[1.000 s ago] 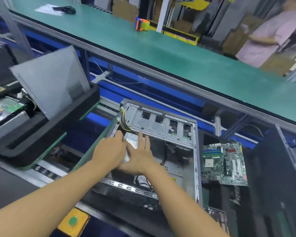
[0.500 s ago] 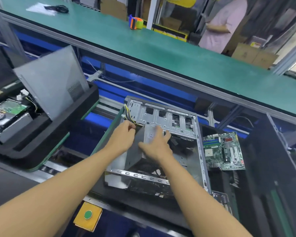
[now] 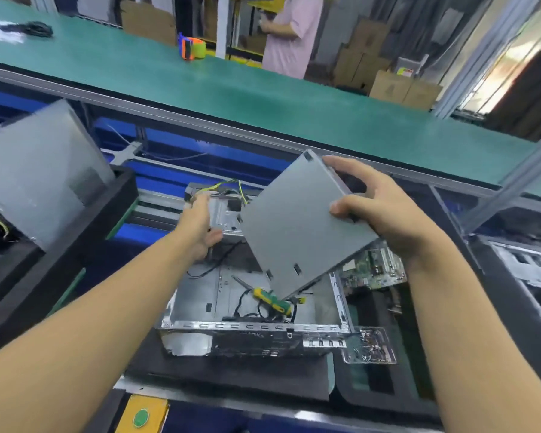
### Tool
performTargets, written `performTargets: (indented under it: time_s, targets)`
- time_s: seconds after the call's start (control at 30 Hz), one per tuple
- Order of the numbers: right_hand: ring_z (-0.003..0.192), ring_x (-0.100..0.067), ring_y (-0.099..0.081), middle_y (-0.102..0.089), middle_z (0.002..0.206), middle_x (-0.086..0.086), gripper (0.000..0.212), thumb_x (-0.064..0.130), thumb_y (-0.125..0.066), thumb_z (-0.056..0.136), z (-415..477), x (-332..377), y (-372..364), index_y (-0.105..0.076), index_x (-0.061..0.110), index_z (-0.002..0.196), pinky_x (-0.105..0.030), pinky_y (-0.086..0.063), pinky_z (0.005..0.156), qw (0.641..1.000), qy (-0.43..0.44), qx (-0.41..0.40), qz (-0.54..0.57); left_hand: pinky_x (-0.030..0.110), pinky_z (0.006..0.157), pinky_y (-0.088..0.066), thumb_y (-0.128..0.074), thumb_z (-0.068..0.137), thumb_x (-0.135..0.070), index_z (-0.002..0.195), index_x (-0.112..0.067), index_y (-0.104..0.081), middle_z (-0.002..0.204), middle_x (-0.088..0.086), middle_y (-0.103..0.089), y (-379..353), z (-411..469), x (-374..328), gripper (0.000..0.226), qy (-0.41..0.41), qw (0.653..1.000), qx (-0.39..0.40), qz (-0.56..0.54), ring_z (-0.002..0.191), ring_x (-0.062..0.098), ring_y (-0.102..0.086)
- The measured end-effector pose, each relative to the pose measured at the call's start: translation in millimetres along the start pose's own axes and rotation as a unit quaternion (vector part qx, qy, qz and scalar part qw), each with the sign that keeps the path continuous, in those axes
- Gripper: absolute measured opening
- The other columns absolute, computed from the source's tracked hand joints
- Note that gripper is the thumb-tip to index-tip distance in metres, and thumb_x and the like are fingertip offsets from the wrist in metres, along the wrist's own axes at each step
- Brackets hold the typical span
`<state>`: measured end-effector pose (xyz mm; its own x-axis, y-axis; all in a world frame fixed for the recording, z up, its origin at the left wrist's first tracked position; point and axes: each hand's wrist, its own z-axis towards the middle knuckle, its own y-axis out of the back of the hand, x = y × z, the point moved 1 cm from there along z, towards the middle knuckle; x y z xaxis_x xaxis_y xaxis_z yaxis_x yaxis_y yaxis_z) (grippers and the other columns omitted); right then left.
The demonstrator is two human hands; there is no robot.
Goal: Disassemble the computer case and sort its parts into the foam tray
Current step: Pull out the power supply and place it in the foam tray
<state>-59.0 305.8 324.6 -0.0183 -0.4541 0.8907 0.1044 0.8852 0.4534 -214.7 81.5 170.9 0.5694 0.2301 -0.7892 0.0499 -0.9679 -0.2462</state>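
The open metal computer case [image 3: 200, 289] lies on black foam in front of me. My right hand [image 3: 384, 210] grips a flat grey metal box [image 3: 294, 226] by its far right edge and holds it tilted above the case. My left hand [image 3: 200, 226] reaches to the case's far left corner with fingers stretched toward a yellow and black cable bundle [image 3: 228, 185]; its fingertips are blurred. A green and yellow screwdriver [image 3: 272, 301] lies on the case floor among black wires.
A green motherboard [image 3: 372, 270] and a small board [image 3: 369, 345] lie right of the case. At left, a black foam tray [image 3: 75, 245] holds a leaning grey side panel [image 3: 38, 176]. Behind runs a green conveyor belt [image 3: 263, 95] with a tape dispenser [image 3: 190, 46]; a person [image 3: 291, 35] stands beyond.
Both hands were on the grey box inside the case. Now the right hand alone has lifted it up and to the right, uncovering the screwdriver, while the left hand stays by the cables.
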Motion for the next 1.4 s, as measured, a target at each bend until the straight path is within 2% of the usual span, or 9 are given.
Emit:
performTargets:
  time_s: [0.1, 0.2, 0.47, 0.63, 0.8, 0.97, 1.1, 1.23, 1.4]
  targets:
    - [0.092, -0.025, -0.069, -0.057, 0.138, -0.006, 0.072, 0.023, -0.072, 0.062, -15, -3, 25, -0.06, 0.045, 0.13, -0.03, -0.052, 0.067, 0.999, 0.032, -0.02, 0.028, 0.046, 0.1, -0.049, -0.046, 0.085, -0.076, 0.128, -0.002, -0.05, 0.124, 0.018, -0.064, -40, -23, 2, 0.085, 0.125, 0.972, 0.2, -0.011, 0.103, 0.033, -0.068]
    - [0.103, -0.028, -0.069, -0.053, 0.143, -0.003, 0.076, 0.027, -0.074, 0.059, -26, -7, 44, -0.06, 0.041, 0.133, -0.033, -0.055, 0.072, 0.998, 0.042, -0.013, 0.037, 0.043, 0.099, -0.049, -0.045, 0.086, -0.075, 0.12, -0.005, -0.058, 0.12, 0.013, -0.069, -73, -38, -13, 0.079, 0.093, 0.932, 0.334, -0.105, 0.109, 0.029, -0.067]
    - [0.122, -0.014, -0.055, -0.043, 0.141, 0.018, 0.075, 0.019, -0.078, 0.071, -52, -42, 68, -0.053, 0.052, 0.133, -0.043, -0.053, 0.097, 0.995, 0.011, -0.072, -0.065, 0.038, 0.085, -0.051, -0.052, 0.102, -0.021, 0.102, -0.018, -0.055, 0.09, -0.001, -0.072, -136, -61, -21, 0.004, -0.22, 0.921, 0.322, 0.018, 0.096, 0.023, -0.07]
    - [0.13, 0.011, -0.038, -0.037, 0.146, 0.024, 0.085, 0.028, -0.076, 0.07, -84, -61, 81, -0.038, 0.063, 0.137, -0.018, -0.04, 0.097, 0.982, -0.035, -0.121, -0.143, 0.007, 0.082, -0.043, -0.053, 0.099, -0.012, 0.098, -0.026, -0.066, 0.099, -0.01, -0.073, -188, -108, 22, 0.019, -0.386, 0.843, 0.323, 0.19, 0.091, -0.01, -0.063]
    - [0.122, 0.006, -0.045, -0.036, 0.139, 0.034, 0.087, 0.04, -0.071, 0.063, -129, -100, 102, -0.031, 0.071, 0.134, -0.04, -0.041, 0.105, 0.946, -0.129, -0.199, -0.223, 0.039, 0.1, -0.05, -0.052, 0.099, -0.017, 0.104, -0.019, -0.061, 0.109, 0.005, -0.075, -257, -134, 73, 0.01, -0.294, 0.864, 0.393, 0.112, 0.109, 0.021, -0.068]
    - [0.104, -0.007, -0.057, -0.029, 0.14, 0.024, 0.085, 0.049, -0.062, 0.059, -153, -167, 122, -0.029, 0.069, 0.134, -0.044, -0.046, 0.094, 0.906, -0.222, -0.231, -0.277, 0.008, 0.076, -0.045, -0.055, 0.096, -0.029, 0.083, -0.023, -0.072, 0.082, -0.024, -0.072, -325, -139, 136, 0.022, -0.24, 0.845, 0.401, 0.26, 0.078, -0.012, -0.061]
    - [0.109, -0.013, -0.058, -0.026, 0.145, 0.015, 0.086, 0.052, -0.062, 0.058, -160, -225, 133, -0.028, 0.064, 0.137, -0.037, -0.044, 0.08, 0.882, -0.275, -0.244, -0.295, 0.032, 0.077, -0.045, -0.055, 0.092, -0.031, 0.084, -0.021, -0.073, 0.096, 0.002, -0.07, -357, -121, 182, 0.022, -0.171, 0.842, 0.376, 0.348, 0.082, 0.019, -0.058]
    - [0.115, -0.018, -0.055, -0.023, 0.149, 0.011, 0.087, 0.051, -0.063, 0.06, -165, -275, 140, -0.027, 0.059, 0.139, -0.035, -0.038, 0.074, 0.87, -0.313, -0.204, -0.321, 0.028, 0.062, -0.04, -0.057, 0.095, -0.027, 0.101, -0.014, -0.072, 0.089, 0.005, -0.065, -374, -100, 222, 0.021, -0.121, 0.829, 0.39, 0.381, 0.073, 0.017, -0.052]
    - [0.115, -0.023, -0.054, -0.022, 0.149, 0.007, 0.089, 0.051, -0.065, 0.062, -170, -322, 136, -0.028, 0.055, 0.142, -0.035, -0.043, 0.076, 0.867, -0.343, -0.178, -0.314, 0.035, 0.08, -0.05, -0.057, 0.092, -0.017, 0.091, -0.022, -0.071, 0.104, 0.009, -0.072, -392, -80, 258, 0.014, -0.088, 0.818, 0.378, 0.425, 0.089, 0.024, -0.06]
